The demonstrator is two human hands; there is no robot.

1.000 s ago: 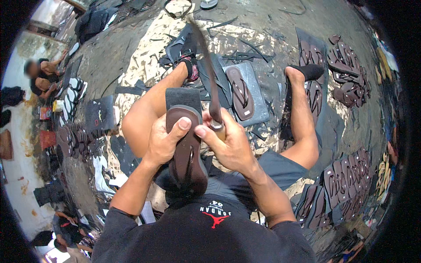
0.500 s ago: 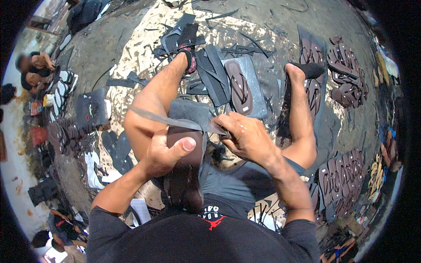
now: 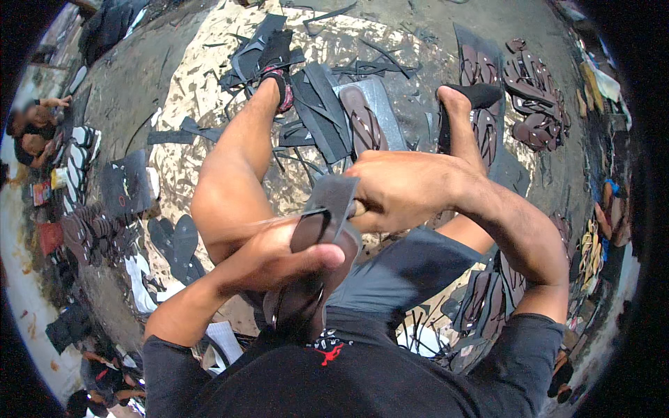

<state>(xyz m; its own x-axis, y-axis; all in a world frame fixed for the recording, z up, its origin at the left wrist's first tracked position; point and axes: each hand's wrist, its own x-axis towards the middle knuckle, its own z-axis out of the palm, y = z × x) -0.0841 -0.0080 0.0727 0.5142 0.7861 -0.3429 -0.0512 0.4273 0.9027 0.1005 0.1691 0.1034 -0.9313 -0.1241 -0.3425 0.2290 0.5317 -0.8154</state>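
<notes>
My left hand (image 3: 268,261) is closed round a brown flip-flop sole (image 3: 287,301), its thumb lying across the sole. The sole is tilted, its lower end close to my shirt. A dark grey rubber sheet (image 3: 333,195) lies against the sole and sticks out past its far end. My right hand (image 3: 408,191) is closed at the right edge of that sheet, knuckles up. Its fingers hide whatever they grip. A thin pale streak (image 3: 254,226), blurred, runs leftward from the sole above my left hand.
Beyond my hands a finished brown flip-flop (image 3: 364,118) rests on a grey sheet (image 3: 382,97), beside black rubber offcuts (image 3: 317,104). Flip-flops (image 3: 536,97) are heaped at the far right. Black soles (image 3: 174,240) lie left of my knee. Another person (image 3: 35,132) sits at the far left.
My right hand has swung up and over, its elbow now farther out to the right. The sole and sheet have turned and tilted in my left hand. The grey strip is now a faint blur.
</notes>
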